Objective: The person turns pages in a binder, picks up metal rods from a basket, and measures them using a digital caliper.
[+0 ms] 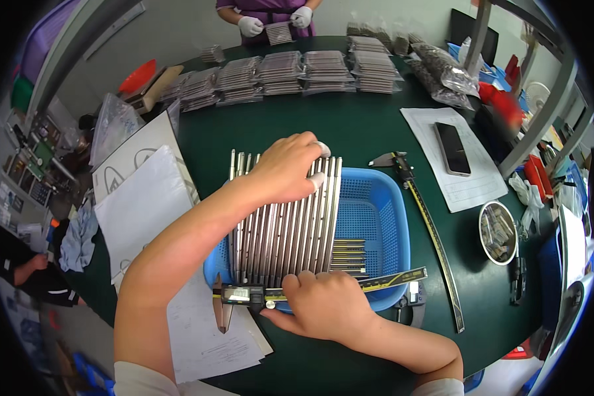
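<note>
My right hand (330, 307) is closed around a digital caliper (247, 294), whose jaws point left at the near edge of a blue plastic basket (395, 218). A row of long, slim metal rods (284, 237) lies side by side across the basket; small holes show along some of them. Over their far ends bends my left hand (287, 168), its thumb and a finger, both in white finger cots, pinching at a rod near the row's right side. The palm hides part of the row. Shorter rods (348, 254) lie lower in the basket.
A second caliper (429, 244) lies right of the basket, near a phone (453, 148) on paper and a bowl of small metal parts (497, 232). Papers (145, 208) cover the left side. Bagged stacks (280, 72) line the far edge, where a gloved person (270, 13) holds a bundle.
</note>
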### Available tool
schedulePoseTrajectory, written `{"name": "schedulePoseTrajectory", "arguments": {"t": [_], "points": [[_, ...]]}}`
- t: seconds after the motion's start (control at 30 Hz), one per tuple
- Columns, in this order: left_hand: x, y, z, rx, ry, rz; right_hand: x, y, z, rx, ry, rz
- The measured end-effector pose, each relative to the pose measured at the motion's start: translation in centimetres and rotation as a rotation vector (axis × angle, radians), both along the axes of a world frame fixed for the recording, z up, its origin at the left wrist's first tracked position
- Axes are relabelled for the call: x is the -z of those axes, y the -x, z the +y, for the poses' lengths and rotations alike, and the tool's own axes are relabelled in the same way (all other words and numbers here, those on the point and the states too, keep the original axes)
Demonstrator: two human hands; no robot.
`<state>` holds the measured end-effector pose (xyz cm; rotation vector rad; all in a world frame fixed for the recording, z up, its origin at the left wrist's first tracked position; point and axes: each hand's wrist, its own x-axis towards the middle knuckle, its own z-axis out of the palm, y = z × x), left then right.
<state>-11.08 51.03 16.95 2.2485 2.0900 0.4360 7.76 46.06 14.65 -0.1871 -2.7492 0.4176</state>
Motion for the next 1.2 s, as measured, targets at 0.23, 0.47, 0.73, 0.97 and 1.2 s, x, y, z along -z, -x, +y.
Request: {"name": "schedulePoseTrajectory", "arguments": {"t": [0.23,0.47,0.73,0.97,1.2], "points": [[0.8,0.4,0.2,-0.022,-0.002,-0.175,-0.1,-0.3,-0.2,0.0,-0.011,-0.02],[0.7,0.5,0.4,-0.016,-0.009,-0.193,0.0,-0.5,-0.1,-0.01,-0.012,-0.032],[0.8,0.4,0.3,-0.051,-0.006,-0.104,-0.2,-0.3,0.0,-0.005,-0.01,-0.027],[0.4,0.6,-1.0,0.013,-0.176,-0.185,-0.3,-0.3,-0.2,-0.012,-0.002,-0.01],[-1.4,0.2,-3.2,-0.102,0.095,-1.123,-0.2,-0.7,0.0,-0.003,0.005,-0.017]]}}
